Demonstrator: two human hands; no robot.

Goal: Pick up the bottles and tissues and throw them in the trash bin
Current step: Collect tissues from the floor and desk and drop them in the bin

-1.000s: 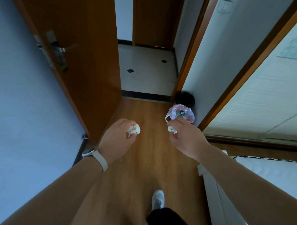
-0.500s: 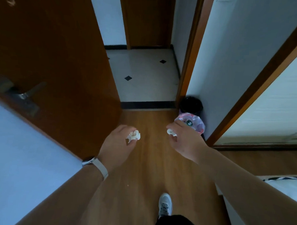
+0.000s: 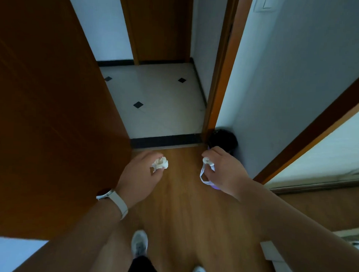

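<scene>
Both arms reached out over the wooden floor (image 3: 184,213), and both hands were loaded. The left hand (image 3: 139,179) was curled shut around a crumpled white tissue (image 3: 160,163), the wad poking out between thumb and fingertips, a pale watch band (image 3: 119,204) strapped round that wrist. The right hand (image 3: 224,174) was closed too, pinching a small white tissue wad (image 3: 208,161) at the fingertips, with the thin handles of a plastic bag (image 3: 205,176) looped under the same fingers; most of that bag was hidden beneath the hand, so what was inside it could not be told. Neither wad touched the floor; both hung in the air above the boards, near the far edge where the wood met the dark threshold strip (image 3: 166,139).

The black trash bin (image 3: 223,141) stood on the floor in the far right corner, tucked against the pale wall (image 3: 288,88) just beside the door frame (image 3: 221,76). The right hand's knuckles were just short of it, overlapping its near rim in the head view; the left hand was well apart from it, nearer the open brown door (image 3: 53,111) on the left. Beyond the threshold lay white tile with small black diamonds (image 3: 155,94). Down at the near edge, a pale shoe (image 3: 139,244) stood on the boards between the two forearms.
</scene>
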